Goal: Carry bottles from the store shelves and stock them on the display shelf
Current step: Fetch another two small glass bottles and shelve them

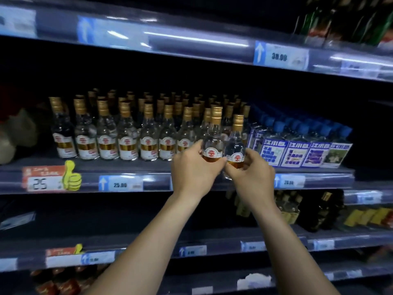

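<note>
Two clear glass bottles with gold caps and red-and-white labels are held side by side in front of the middle shelf. My left hand grips the left bottle around its lower body. My right hand grips the right bottle the same way. Both bottles stand upright, touching or nearly touching, at the right end of a long row of matching bottles that fills the shelf several deep.
Blue-capped bottles with blue-and-white labels stand just right of my hands. Price strips edge every shelf. Dark and green bottles sit on the top shelf at right. More bottles and yellow packs fill the lower right shelf.
</note>
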### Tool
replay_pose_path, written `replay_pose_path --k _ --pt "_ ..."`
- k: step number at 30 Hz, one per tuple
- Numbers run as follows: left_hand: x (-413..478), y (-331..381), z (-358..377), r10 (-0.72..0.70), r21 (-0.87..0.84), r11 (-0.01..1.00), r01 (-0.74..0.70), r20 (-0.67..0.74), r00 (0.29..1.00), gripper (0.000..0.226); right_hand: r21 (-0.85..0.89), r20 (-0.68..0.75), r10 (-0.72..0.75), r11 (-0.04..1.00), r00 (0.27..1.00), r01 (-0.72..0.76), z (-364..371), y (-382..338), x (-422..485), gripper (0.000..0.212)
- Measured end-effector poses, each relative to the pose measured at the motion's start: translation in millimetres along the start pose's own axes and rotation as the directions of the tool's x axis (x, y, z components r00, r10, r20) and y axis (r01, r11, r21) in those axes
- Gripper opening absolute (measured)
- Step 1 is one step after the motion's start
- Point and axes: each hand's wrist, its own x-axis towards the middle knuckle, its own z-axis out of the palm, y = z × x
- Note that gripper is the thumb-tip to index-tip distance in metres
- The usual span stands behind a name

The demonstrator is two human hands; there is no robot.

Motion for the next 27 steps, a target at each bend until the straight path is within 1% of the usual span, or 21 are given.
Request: replay_pose_path --k 2,3,5,7,9,12,15,18,20,24,27 --pt "7 11 21 0.011 0.041 0.999 -0.010 -0.032 0.999 0.045 0.008 0.014 0.003 1.000 1.000 -0.003 -10 6 20 0.028" --pt "11 15 30 0.009 0.066 0.998 -0.006 -0.047 0.999 0.048 0.018 0.007 -0.004 1.000 1.000 0.004 -14 11 29 0.028" --pt "15 21 47 -0.012 0.107 0.994 0.018 -0.058 0.998 0.052 0.036 0.010 -0.028 0.999 1.000 0.027 -19 21 42 0.037" --pt "14 23 59 -0.018 0.150 0.988 0.028 -0.071 0.997 0.044 0.053 0.043 -0.025 0.998 0.999 0.022 -22 31 49 0.038" --pt "11 23 67 -0.012 0.190 0.981 0.034 -0.116 0.993 0.036 0.065 0.080 -0.016 0.998 0.997 0.011 -23 40 53 0.037" --pt "10 20 76 -0.011 0.239 0.970 0.052 -0.168 0.986 0.037 0.083 0.121 -0.039 0.996 0.992 0.029 -22 48 60 0.039" --pt "13 18 83 -0.013 0.255 0.964 0.072 -0.228 0.974 0.047 0.057 0.146 -0.041 0.998 0.988 0.033 -20 50 67 0.044" --pt "14 14 87 0.002 0.325 0.944 0.059 -0.184 0.983 0.039 0.026 0.171 -0.044 0.999 0.984 0.040 -17 50 68 0.049" --pt "13 12 89 0.029 0.368 0.929 0.042 -0.186 0.982 0.039 0.005 0.175 -0.043 0.999 0.984 0.043 -16 51 68 0.051" --pt "13 10 92 0.086 0.424 0.906 0.007 -0.201 0.976 0.044 -0.039 0.177 -0.058 0.997 0.982 0.066 -19 54 68 0.046" --pt "11 6 93 0.109 0.452 0.892 -0.003 -0.209 0.972 0.055 -0.074 0.175 -0.091 0.992 0.980 0.105 -20 54 67 0.044"
